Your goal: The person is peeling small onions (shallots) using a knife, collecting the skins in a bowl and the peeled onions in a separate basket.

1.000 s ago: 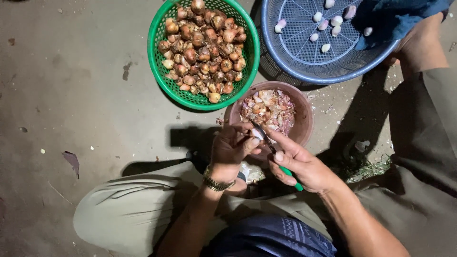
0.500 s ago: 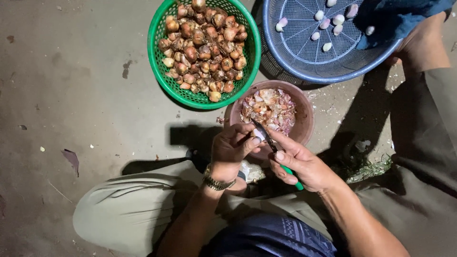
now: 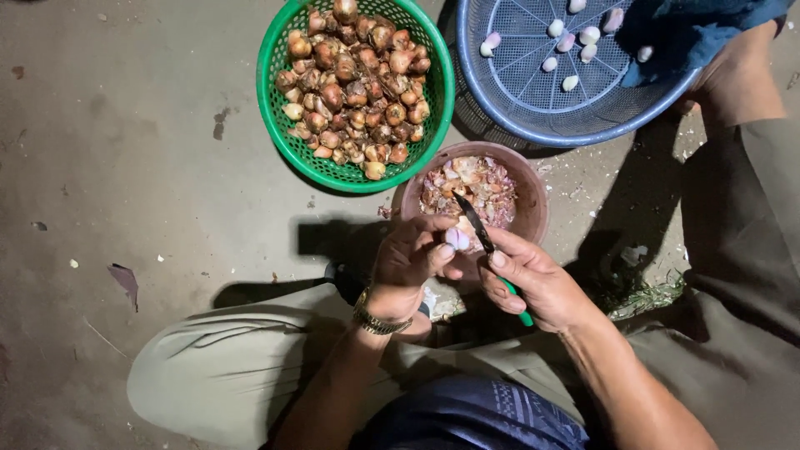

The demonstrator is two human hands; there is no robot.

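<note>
Holding a small shallot point(image 3: 456, 238) pinched between the thumb and fingers of my left hand point(image 3: 408, 265), I keep it right over the near rim of the brown bowl point(image 3: 533, 218) so that whatever comes off drops in with the skins point(image 3: 467, 185) already heaped there. That hand is closed snugly round the bulb, with only its pale, partly bared end showing at about three o'clock from my knuckles.

My right hand point(image 3: 533, 283) is wrapped around a knife point(image 3: 487, 250) with a green handle; the handle pokes out of my fist toward five o'clock and the dark blade runs up toward eleven, its edge lying against the shallot. My thumb sits close by the blade, which looks like the way to steady a shallow peeling cut rather than a deep one.

At twelve o'clock from my left hand stands the green basket point(image 3: 279, 125), piled with unpeeled shallots point(image 3: 354, 83), near enough to reach without shifting. At one o'clock, just beyond the brown bowl, is the blue basket point(image 3: 533, 125), holding a few pale peeled bulbs point(image 3: 571, 50) kept apart from the skins. A blue cloth point(image 3: 692, 33) hangs over its far right side. I sit low on the bare floor point(image 3: 125, 167), knees spread, so all three containers lie ahead of me.
</note>
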